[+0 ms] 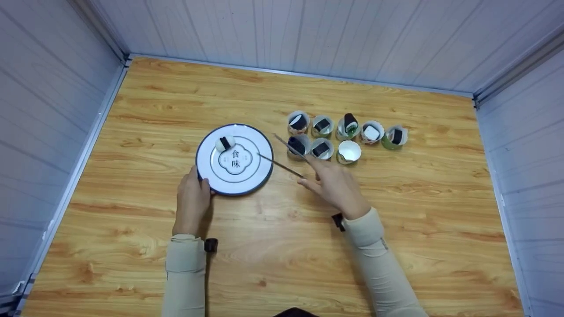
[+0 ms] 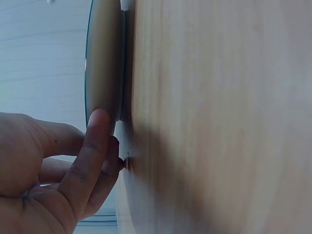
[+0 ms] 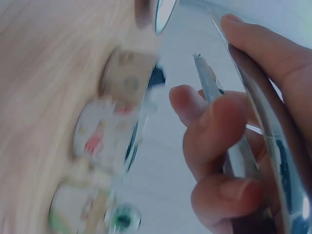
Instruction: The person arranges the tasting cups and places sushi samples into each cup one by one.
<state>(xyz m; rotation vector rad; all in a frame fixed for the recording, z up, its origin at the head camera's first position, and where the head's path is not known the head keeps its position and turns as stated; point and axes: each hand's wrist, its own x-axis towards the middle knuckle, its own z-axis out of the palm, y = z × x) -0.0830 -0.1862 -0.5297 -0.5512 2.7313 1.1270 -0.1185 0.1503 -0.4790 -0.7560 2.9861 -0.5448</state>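
My left hand grips the near left rim of a white plate with a blue edge. The left wrist view shows fingers against the plate's underside. Toward the plate's upper left lies a white sushi piece with a black band. My right hand holds metal tongs, their two arms spread apart. One tip is over the plate's right side, the other beside the nearest paper cups. Nothing shows between the tongs' arms in the right wrist view.
Right of the plate, several paper cups stand in two rows. Most hold black-and-white sushi pieces, such as one cup; another has a green-ended roll. A front cup shows only its white inside. Pale panels wall the wooden table.
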